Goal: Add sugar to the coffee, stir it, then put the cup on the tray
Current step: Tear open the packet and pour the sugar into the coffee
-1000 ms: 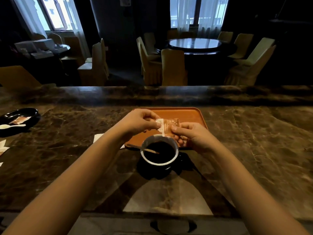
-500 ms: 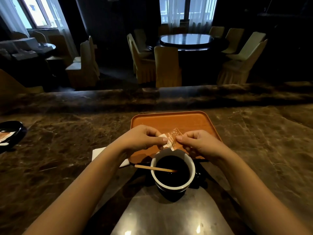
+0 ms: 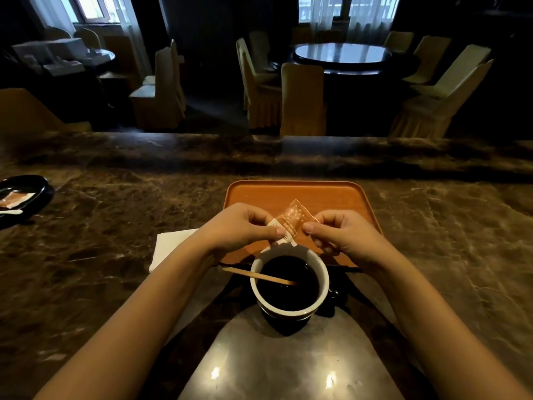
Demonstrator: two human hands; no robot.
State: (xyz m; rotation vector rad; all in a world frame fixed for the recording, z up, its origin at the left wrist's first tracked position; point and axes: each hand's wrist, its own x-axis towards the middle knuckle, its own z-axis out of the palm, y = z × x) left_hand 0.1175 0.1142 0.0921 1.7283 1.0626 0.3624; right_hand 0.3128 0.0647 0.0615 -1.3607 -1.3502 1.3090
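At the bottom centre of the frame, on the dark marble counter (image 3: 86,255), stands a white-rimmed cup (image 3: 289,280) full of black coffee, with a wooden stir stick (image 3: 259,275) leaning across its left rim, one end dipped in the liquid. Just above the cup's far rim, both hands meet over a small orange sugar packet (image 3: 292,223). The left hand (image 3: 239,226) pinches the packet's left, whitish end between thumb and fingers; the right hand (image 3: 343,233) pinches its right side the same way. The packet is tilted, one corner pointing up, its lower corner hanging just over the cup. Whether it is torn open cannot be told.

Left of the hands, a white paper napkin (image 3: 170,245) lies flat on the counter, partly under the left forearm. Directly behind the hands sits an orange tray (image 3: 291,192), its near edge just beyond the cup.

At the left edge of the frame, a black dish (image 3: 34,184) holds another orange packet.

In the upper part of the frame, beyond the counter, a dim room shows a round table (image 3: 341,54) ringed by covered chairs (image 3: 302,99), with bright curtained windows behind.
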